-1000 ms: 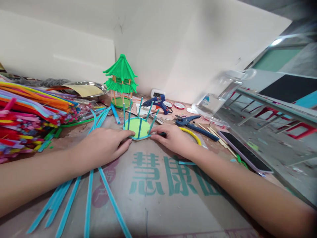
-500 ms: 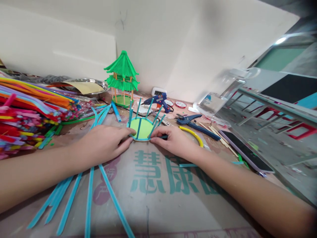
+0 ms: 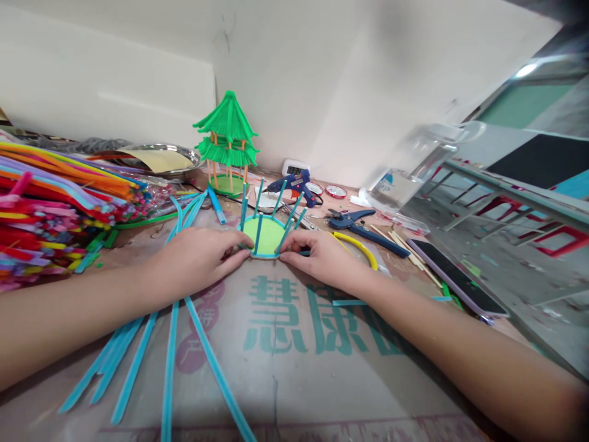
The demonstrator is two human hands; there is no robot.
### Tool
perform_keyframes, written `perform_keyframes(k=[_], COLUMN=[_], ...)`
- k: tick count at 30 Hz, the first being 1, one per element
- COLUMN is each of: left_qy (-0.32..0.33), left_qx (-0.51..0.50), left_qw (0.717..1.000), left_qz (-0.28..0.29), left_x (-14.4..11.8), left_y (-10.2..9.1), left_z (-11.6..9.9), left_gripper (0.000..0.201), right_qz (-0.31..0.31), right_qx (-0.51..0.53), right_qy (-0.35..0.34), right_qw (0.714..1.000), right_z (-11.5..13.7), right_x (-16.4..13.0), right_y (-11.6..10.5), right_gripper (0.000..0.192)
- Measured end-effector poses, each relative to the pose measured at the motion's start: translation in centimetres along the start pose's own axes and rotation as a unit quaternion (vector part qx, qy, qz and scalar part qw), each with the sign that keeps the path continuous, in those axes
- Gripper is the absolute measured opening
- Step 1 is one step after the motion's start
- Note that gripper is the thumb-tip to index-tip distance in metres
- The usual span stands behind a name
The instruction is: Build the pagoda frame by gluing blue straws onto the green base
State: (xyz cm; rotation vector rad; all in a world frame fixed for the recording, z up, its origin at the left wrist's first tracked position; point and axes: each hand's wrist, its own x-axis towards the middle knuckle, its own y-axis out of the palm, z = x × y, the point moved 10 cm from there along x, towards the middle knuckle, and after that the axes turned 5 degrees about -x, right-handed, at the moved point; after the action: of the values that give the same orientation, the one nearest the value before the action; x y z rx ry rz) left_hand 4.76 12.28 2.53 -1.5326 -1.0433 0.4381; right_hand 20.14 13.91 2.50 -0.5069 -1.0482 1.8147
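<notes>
A round light-green base (image 3: 265, 236) with a blue rim stands on the table in front of me. Several blue sticks (image 3: 258, 234) rise upright round its edge. My left hand (image 3: 209, 255) pinches the rim on the near left side, thumb and forefinger closed on it. On the near right side, my right hand (image 3: 317, 250) grips the rim in the same way, its fingertips beside a blue stick. Light-blue pipe cleaners (image 3: 169, 368) lie under my left hand and forearm. Behind the base stands a small pavilion (image 3: 229, 144) with a two-tier green roof.
Colourful pipe cleaners (image 3: 50, 209) are heaped at the left. Past the base lie a blue glue gun (image 3: 294, 184) and blue-handled cutters (image 3: 368, 230). A yellow curved piece (image 3: 361, 247), wooden sticks (image 3: 407, 248), a phone (image 3: 458, 276) and a clear jug (image 3: 405, 172) are at the right.
Both hands stay at the rim of the base with hardly any movement. Under my left arm, the light-blue pipe cleaners have slid slightly to the right.
</notes>
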Motion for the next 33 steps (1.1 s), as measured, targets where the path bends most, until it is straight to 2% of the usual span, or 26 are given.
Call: perform_keyframes(k=[17, 23, 33], left_qy=[0.014, 0.006, -0.021], left_qx=[-0.086, -0.086, -0.060], left_qw=[0.996, 0.996, 0.998], left_qz=[-0.028, -0.033, -0.006], left_x=[-0.01, -0.02, -0.15], left_y=[-0.63, -0.56, -0.03], left_z=[-0.69, -0.33, 0.09], left_gripper=[0.035, 0.035, 0.034], right_qz=[-0.007, 0.000, -0.004], right_qx=[-0.015, -0.012, -0.020], right_qy=[-0.034, -0.030, -0.026], right_qw=[0.999, 0.999, 0.999], right_z=[-0.05, -0.13, -0.24], right_x=[0.13, 0.22, 0.13], right_y=[0.08, 0.32, 0.11], right_gripper=[0.008, 0.008, 0.010])
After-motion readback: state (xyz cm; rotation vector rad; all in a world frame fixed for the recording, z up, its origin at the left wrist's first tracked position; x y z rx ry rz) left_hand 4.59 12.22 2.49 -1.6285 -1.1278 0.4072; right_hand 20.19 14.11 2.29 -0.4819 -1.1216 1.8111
